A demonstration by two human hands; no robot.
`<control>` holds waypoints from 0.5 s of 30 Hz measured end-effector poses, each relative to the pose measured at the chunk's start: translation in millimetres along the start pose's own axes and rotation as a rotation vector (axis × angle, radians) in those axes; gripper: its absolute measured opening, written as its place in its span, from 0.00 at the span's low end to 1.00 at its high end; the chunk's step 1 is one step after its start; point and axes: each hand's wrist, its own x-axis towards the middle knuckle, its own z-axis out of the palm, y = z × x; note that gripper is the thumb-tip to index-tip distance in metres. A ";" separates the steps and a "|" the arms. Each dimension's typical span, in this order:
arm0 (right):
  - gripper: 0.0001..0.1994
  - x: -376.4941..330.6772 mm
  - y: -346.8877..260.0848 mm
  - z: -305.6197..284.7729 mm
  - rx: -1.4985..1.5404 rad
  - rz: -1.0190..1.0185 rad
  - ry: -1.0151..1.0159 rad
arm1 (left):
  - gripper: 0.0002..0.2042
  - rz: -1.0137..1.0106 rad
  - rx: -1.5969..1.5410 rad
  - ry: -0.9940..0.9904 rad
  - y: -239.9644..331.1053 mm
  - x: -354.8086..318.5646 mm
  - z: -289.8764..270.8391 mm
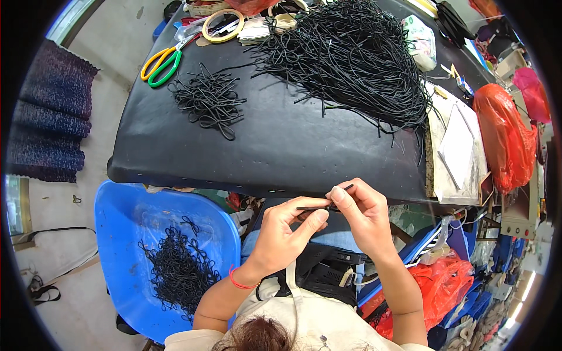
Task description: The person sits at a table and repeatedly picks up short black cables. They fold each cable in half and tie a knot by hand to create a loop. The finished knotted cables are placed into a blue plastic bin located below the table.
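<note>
A short length of black cord (310, 208) is pinched between my two hands, just off the table's front edge. My left hand (287, 230) grips it between thumb and fingers, with one end poking out by the thumb. My right hand (364, 217) pinches the same cord, and a dark tip shows above its fingers. How the cord runs between the fingertips is hidden. Ahead on the black table (281, 140) lies a big heap of long black cords (351, 58). A smaller pile of looped black cords (209, 100) lies to its left.
At the lower left stands a blue plastic tub (117, 234) with knotted black cord loops (178, 269) in it. Green-and-yellow-handled scissors (167, 65) and a tape roll (223, 26) lie at the table's far left. A board (456, 146) and red plastic bags (506, 137) are at the right.
</note>
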 end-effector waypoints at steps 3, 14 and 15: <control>0.09 -1.2 3.9 -0.2 -0.109 -0.125 0.066 | 0.09 0.119 0.126 0.026 -1.5 -2.9 3.9; 0.11 4.3 -15.0 7.8 0.284 0.187 0.059 | 0.14 0.123 -0.220 0.074 14.6 3.2 5.4; 0.11 4.7 -14.3 9.4 0.366 0.200 0.061 | 0.14 0.163 -0.243 0.080 12.7 4.8 9.6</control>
